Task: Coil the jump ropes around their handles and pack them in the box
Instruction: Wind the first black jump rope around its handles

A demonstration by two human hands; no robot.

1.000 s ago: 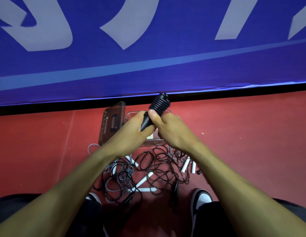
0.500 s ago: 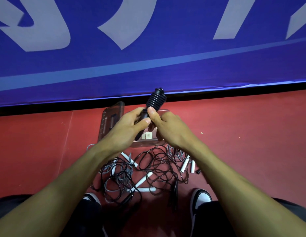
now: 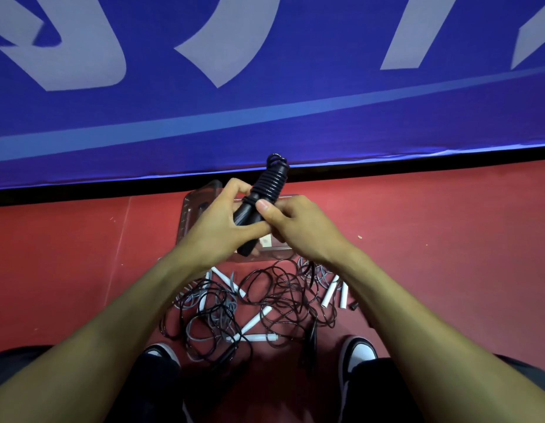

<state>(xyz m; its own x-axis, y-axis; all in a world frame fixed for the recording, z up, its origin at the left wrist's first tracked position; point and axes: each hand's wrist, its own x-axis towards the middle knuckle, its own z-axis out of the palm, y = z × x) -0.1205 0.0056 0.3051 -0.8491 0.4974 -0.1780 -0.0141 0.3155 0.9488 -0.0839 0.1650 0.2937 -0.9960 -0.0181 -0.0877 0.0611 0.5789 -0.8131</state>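
Note:
Both my hands hold one black jump rope (image 3: 266,190), its cord wound in tight turns round the upper part of the paired handles. My left hand (image 3: 222,227) grips the handles from the left. My right hand (image 3: 292,227) pinches them from the right, thumb on top. Beneath the hands a clear plastic box (image 3: 190,221) sits on the red floor, mostly hidden, its lid tilted up at the left. A tangle of loose black and grey ropes (image 3: 274,297) with white handles (image 3: 330,291) lies on the floor between the box and my feet.
A blue banner (image 3: 265,87) with pale lettering stands upright just behind the box. My two shoes (image 3: 358,352) frame the rope pile from below. Bare red floor (image 3: 448,239) stretches to the left and right.
The wound bundle has tipped to lean more to the right and sits slightly higher. My right thumb has slid up onto the handles just below the coils.

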